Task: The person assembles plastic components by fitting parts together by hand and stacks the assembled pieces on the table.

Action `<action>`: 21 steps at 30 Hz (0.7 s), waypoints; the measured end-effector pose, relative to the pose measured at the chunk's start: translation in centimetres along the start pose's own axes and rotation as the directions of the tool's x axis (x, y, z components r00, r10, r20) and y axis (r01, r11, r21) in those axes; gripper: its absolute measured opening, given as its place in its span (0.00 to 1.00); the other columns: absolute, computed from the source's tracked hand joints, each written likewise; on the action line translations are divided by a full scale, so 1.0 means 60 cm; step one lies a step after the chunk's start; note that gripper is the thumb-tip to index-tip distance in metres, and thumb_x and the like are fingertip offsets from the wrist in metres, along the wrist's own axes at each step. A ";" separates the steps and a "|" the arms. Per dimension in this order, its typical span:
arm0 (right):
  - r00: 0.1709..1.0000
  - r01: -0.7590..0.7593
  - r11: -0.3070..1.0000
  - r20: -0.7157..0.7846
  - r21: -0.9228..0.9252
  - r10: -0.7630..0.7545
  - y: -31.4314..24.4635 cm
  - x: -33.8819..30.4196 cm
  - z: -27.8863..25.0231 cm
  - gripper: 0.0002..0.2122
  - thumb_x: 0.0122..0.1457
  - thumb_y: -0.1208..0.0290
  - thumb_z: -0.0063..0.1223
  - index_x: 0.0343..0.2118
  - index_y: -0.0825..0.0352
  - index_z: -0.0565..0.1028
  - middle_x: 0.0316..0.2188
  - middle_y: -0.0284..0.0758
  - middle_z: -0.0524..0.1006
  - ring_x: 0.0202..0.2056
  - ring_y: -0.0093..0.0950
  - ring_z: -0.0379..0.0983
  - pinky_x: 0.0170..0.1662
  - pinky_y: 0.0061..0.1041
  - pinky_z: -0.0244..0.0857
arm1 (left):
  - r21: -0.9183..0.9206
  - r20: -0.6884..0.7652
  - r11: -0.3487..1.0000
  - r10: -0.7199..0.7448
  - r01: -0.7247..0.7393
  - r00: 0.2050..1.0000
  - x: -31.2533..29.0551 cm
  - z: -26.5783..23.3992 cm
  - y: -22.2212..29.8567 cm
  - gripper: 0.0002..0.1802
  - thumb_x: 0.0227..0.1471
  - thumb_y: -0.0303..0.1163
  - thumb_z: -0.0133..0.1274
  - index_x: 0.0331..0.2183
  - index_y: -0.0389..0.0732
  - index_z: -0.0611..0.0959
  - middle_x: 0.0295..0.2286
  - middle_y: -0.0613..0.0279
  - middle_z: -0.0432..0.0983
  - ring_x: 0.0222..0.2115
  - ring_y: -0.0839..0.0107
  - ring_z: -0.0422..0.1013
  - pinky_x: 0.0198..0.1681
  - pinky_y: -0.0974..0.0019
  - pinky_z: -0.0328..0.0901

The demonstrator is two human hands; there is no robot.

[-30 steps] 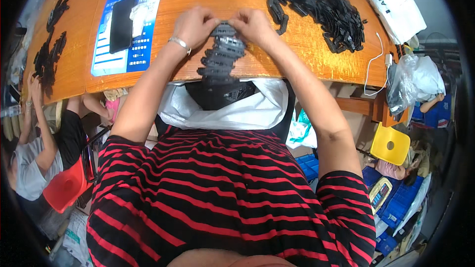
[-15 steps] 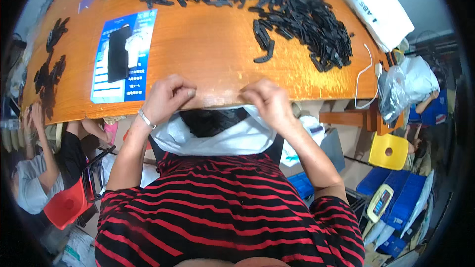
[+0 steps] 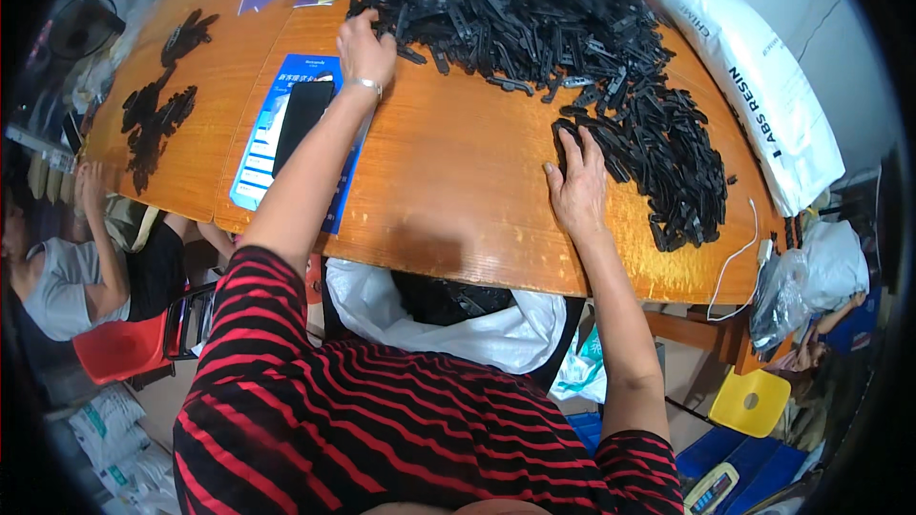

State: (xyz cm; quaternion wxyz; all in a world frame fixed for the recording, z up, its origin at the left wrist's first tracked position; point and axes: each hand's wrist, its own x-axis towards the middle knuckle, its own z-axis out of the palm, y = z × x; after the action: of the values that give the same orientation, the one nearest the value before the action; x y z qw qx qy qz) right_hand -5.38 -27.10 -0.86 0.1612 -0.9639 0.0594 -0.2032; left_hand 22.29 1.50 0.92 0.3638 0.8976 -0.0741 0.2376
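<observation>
A big heap of small, long black plastic pieces (image 3: pixel 534 10) covers the far side of the wooden table (image 3: pixel 448 172), with an arm of it running down the right. My left hand (image 3: pixel 365 55) reaches to the heap's left end, fingertips against the pieces there, thumb apart from the fingers. My right hand (image 3: pixel 578 186) lies with stretched fingers on the near edge of the right-hand arm of the heap, touching pieces. Neither hand visibly holds anything. Below the table edge, in front of my body, a white sack (image 3: pixel 382 310) gapes, with black pieces (image 3: pixel 448 300) inside.
A dark phone (image 3: pixel 303 119) lies on a blue printed sheet (image 3: pixel 256 167), partly under my left forearm. Smaller black clusters (image 3: pixel 157 124) lie at far left. A full white sack (image 3: pixel 763 86) and a white cable (image 3: pixel 739 267) are at right. Another person (image 3: pixel 72 286) sits at left.
Both hands have left the table's front edge above the sack. The left went far and forward to the heap, the right forward and right to it. The whole view has shifted too.
</observation>
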 end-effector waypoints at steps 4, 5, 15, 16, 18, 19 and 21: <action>1.000 0.006 1.000 0.011 0.001 -0.006 -0.016 0.010 0.005 0.29 0.59 0.70 0.63 0.64 0.63 0.68 0.65 0.53 0.62 0.64 0.53 0.59 0.66 0.49 0.57 | 0.137 -0.023 0.960 -0.243 0.244 0.970 0.119 0.053 -0.075 0.32 0.58 0.42 0.53 0.62 0.46 0.73 0.61 0.43 0.65 0.64 0.47 0.57 0.66 0.49 0.55; 1.000 0.007 1.000 0.012 -0.001 -0.007 -0.020 0.011 0.003 0.29 0.59 0.70 0.63 0.64 0.63 0.68 0.65 0.53 0.62 0.64 0.53 0.59 0.66 0.49 0.57 | 0.160 -0.035 0.952 -0.258 0.261 0.965 0.142 0.062 -0.082 0.33 0.59 0.46 0.51 0.64 0.48 0.72 0.62 0.44 0.65 0.65 0.47 0.57 0.67 0.47 0.54; 0.999 -0.012 1.000 0.043 -0.009 0.012 -0.025 0.015 -0.006 0.30 0.58 0.72 0.61 0.64 0.65 0.67 0.65 0.53 0.61 0.65 0.53 0.58 0.67 0.49 0.54 | 0.294 0.195 0.923 -0.311 0.247 0.930 0.170 0.114 -0.017 0.41 0.56 0.73 0.41 0.63 0.65 0.74 0.66 0.54 0.62 0.66 0.46 0.57 0.67 0.41 0.53; 0.999 -0.016 1.000 0.038 -0.013 0.017 -0.025 0.015 -0.007 0.30 0.58 0.72 0.61 0.64 0.65 0.66 0.65 0.53 0.61 0.65 0.53 0.58 0.67 0.49 0.54 | 0.230 0.215 0.936 -0.317 0.268 0.924 0.161 0.117 0.004 0.41 0.56 0.73 0.42 0.63 0.64 0.75 0.66 0.53 0.62 0.65 0.45 0.58 0.67 0.42 0.53; 0.999 -0.023 1.000 0.034 -0.014 0.024 -0.024 0.013 -0.007 0.30 0.58 0.72 0.61 0.64 0.65 0.66 0.65 0.52 0.61 0.65 0.53 0.58 0.67 0.49 0.54 | 0.087 0.211 0.956 -0.292 0.280 0.933 0.139 0.130 0.039 0.42 0.55 0.73 0.44 0.61 0.58 0.77 0.66 0.51 0.61 0.63 0.43 0.60 0.66 0.45 0.55; 0.999 -0.017 1.000 0.031 0.000 0.017 -0.025 0.015 -0.005 0.30 0.58 0.72 0.61 0.64 0.65 0.66 0.65 0.52 0.61 0.65 0.53 0.58 0.67 0.49 0.54 | 0.081 0.136 0.967 -0.253 0.243 0.958 0.130 0.138 0.039 0.38 0.56 0.68 0.45 0.58 0.54 0.80 0.64 0.51 0.62 0.61 0.42 0.62 0.64 0.44 0.57; 1.000 -0.007 1.000 0.024 0.003 0.007 -0.031 0.016 -0.003 0.30 0.58 0.72 0.60 0.64 0.64 0.66 0.65 0.52 0.61 0.65 0.53 0.57 0.68 0.49 0.54 | 0.045 0.076 0.977 -0.212 0.209 0.974 0.106 0.147 0.037 0.37 0.57 0.66 0.46 0.56 0.51 0.81 0.65 0.52 0.60 0.61 0.42 0.62 0.64 0.45 0.57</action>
State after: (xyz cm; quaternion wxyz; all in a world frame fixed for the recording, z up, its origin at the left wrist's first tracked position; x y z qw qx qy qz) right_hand -4.47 -25.55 0.27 0.1639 -0.9658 0.0605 -0.1914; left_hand 30.45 -5.94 -0.11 0.3672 0.9157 0.0111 0.1629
